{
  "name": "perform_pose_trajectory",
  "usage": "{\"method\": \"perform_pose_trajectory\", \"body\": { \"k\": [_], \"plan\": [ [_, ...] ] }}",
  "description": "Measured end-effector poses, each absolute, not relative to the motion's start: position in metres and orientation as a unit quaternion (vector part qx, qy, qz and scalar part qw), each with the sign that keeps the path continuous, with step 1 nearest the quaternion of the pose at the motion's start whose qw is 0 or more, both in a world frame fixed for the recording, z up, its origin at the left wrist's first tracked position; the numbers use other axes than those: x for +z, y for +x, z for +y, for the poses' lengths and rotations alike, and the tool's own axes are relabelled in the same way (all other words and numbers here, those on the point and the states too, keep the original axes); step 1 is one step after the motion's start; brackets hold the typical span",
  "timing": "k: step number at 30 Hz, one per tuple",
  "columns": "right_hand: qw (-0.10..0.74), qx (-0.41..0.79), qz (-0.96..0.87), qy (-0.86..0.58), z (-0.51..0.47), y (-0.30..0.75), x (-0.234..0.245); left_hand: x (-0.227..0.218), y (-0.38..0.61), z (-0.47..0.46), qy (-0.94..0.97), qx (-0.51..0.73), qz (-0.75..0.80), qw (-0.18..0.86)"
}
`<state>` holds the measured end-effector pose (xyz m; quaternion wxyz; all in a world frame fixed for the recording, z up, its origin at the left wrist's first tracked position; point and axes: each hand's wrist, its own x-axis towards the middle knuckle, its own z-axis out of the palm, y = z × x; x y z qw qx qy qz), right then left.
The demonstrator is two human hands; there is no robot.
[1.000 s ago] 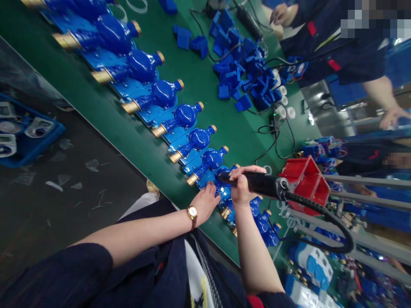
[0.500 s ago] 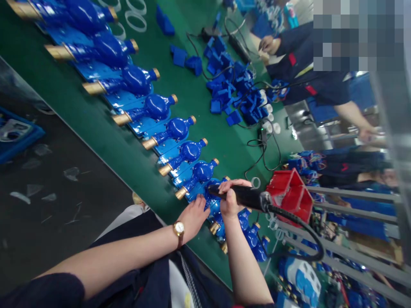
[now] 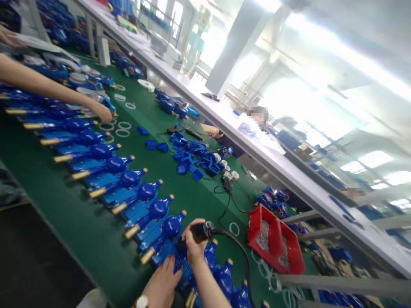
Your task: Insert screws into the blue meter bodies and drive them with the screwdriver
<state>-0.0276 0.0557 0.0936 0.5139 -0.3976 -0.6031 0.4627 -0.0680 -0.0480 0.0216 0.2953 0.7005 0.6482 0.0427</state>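
My right hand (image 3: 194, 244) is wrapped around a black electric screwdriver (image 3: 201, 231), whose cable runs from its upper end. Its tip is hidden, down by a blue meter body (image 3: 180, 256). Over the near end of that same body lies my left hand (image 3: 163, 280), fingers and thumb on either side of it; the hand covers its brass end. A watch (image 3: 142, 301) shows at the left wrist. Several more blue meter bodies with brass ends, such as the neighbouring one (image 3: 171, 226), lie side by side on light blue plates in a long slanting row.
Beyond the row are a pile of blue plastic pieces (image 3: 195, 154), white rings (image 3: 123, 128) and a red bin (image 3: 272, 252) with small parts. Black cables (image 3: 228, 196) lie on the green table (image 3: 105, 265). Another person's arm (image 3: 64, 92) reaches in from the left. A pale shelf (image 3: 205, 109) runs behind.
My view has swung upward and left, bringing the shelf, the windows and another person's arm into sight. Both my hands remain at the row, the right still holding the screwdriver.
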Motion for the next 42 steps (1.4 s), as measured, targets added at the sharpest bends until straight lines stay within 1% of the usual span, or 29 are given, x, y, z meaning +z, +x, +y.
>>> {"method": "perform_pose_trajectory", "body": {
  "k": [2, 5, 7, 9, 12, 20, 24, 34, 42],
  "plan": [
    [0.508, 0.492, -0.579, -0.406, 0.054, -0.024, 0.105, 0.034, -0.071, -0.051, 0.712, 0.097, 0.638, 0.278],
    [0.505, 0.527, -0.544, -0.414, 0.055, -0.014, 0.111, 0.043, -0.078, -0.052, 0.718, 0.153, 0.623, 0.272],
    [0.536, 0.530, -0.534, -0.383, 0.056, -0.009, 0.113, 0.043, -0.086, -0.053, 0.711, 0.169, 0.643, 0.232],
    [0.563, 0.524, -0.537, -0.347, 0.056, -0.008, 0.116, 0.042, -0.097, -0.054, 0.694, 0.173, 0.679, 0.168],
    [0.568, 0.513, -0.551, -0.333, 0.055, -0.013, 0.114, 0.038, -0.112, -0.051, 0.668, 0.169, 0.715, 0.115],
    [0.551, 0.493, -0.563, -0.369, 0.055, -0.025, 0.096, 0.022, -0.125, -0.045, 0.668, 0.132, 0.716, 0.156],
    [0.538, 0.507, -0.560, -0.374, 0.057, -0.026, 0.095, 0.024, -0.125, -0.046, 0.665, 0.127, 0.714, 0.180],
    [0.541, 0.507, -0.566, -0.360, 0.056, -0.026, 0.090, 0.033, -0.125, -0.046, 0.655, 0.125, 0.714, 0.212],
    [0.543, 0.504, -0.563, -0.366, 0.058, -0.029, 0.090, 0.027, -0.121, -0.044, 0.650, 0.138, 0.722, 0.193]
  ]
}}
